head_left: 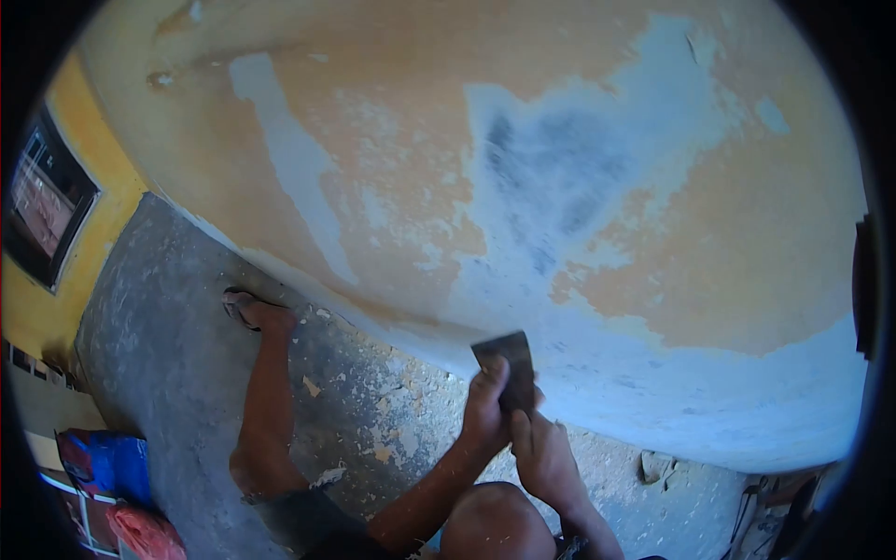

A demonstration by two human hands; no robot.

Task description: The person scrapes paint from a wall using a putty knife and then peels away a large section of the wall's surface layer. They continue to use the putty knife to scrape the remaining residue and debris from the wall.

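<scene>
In front of the lower wall, both of my hands meet at a dark, flat rectangular piece (516, 359), held tilted with its wide end up. My left hand (484, 407) grips it from the left, thumb pressed on its face. At its lower end, my right hand (547, 455) closes around it with fingers bent. What kind of tool it is, I cannot tell. Behind it, the wall (392, 140) has peeling tan paint, bare white patches and a grey smudged area (579, 159) above my hands.
Paint flakes (392, 429) litter the grey concrete floor (177, 308) along the wall. My sandalled foot (254, 310) stands close to the wall's base. At lower left are a blue bag (117, 464) and a red plastic bag (145, 532). A dark-framed window (47, 201) is at far left.
</scene>
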